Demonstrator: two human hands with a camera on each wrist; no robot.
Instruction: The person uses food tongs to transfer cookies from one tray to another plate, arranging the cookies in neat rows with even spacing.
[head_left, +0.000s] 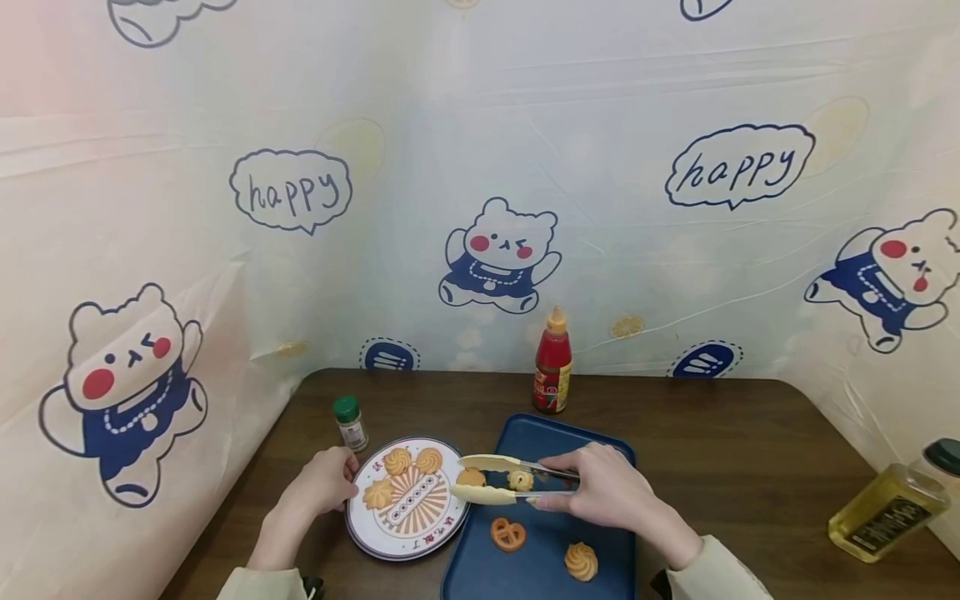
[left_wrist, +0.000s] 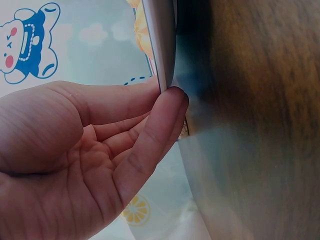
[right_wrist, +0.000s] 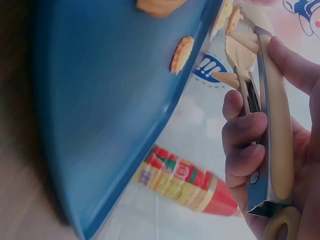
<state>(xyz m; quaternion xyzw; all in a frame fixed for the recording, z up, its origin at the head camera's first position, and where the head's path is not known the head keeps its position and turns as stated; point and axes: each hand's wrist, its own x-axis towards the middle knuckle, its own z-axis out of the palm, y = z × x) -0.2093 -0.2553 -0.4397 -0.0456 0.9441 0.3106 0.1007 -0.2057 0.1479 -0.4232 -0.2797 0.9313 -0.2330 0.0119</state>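
Pinching the rim of the plate (head_left: 442, 533) between thumb and fingers, the left hand (head_left: 321, 483) has hold of its left side. The right hand (head_left: 603, 485) is closed around the tongs (head_left: 504, 497), thumb along one arm and fingers curled about the other. Between the pale tips sits a round cookie (head_left: 471, 477), at the plate's right edge; it fills the gap and looks clasped, though the contact on each side is hard to confirm.

The plate bears three cookies (head_left: 397, 461) near its far and left parts, around a printed middle. Just to its right is the blue tray (head_left: 547, 527), where a small cookie (head_left: 521, 481) shows between the arms of the tongs, with a pretzel (head_left: 507, 534) and a swirled cookie (head_left: 581, 562) nearer the person.

I take the step in hand to be the transfer of one cookie from tray to plate, at the crossing between them. The next move likely calls for bringing the tips over a bare part of the plate, lowering, then easing the grip so the cookie does not roll, while the left hand steadies the rim.

Farther out on the table (head_left: 712, 450) stand a green-capped jar (head_left: 352, 427) beyond the left hand, a red sauce bottle (head_left: 552, 371) behind the tray, and an oil bottle (head_left: 888, 512) at far right.
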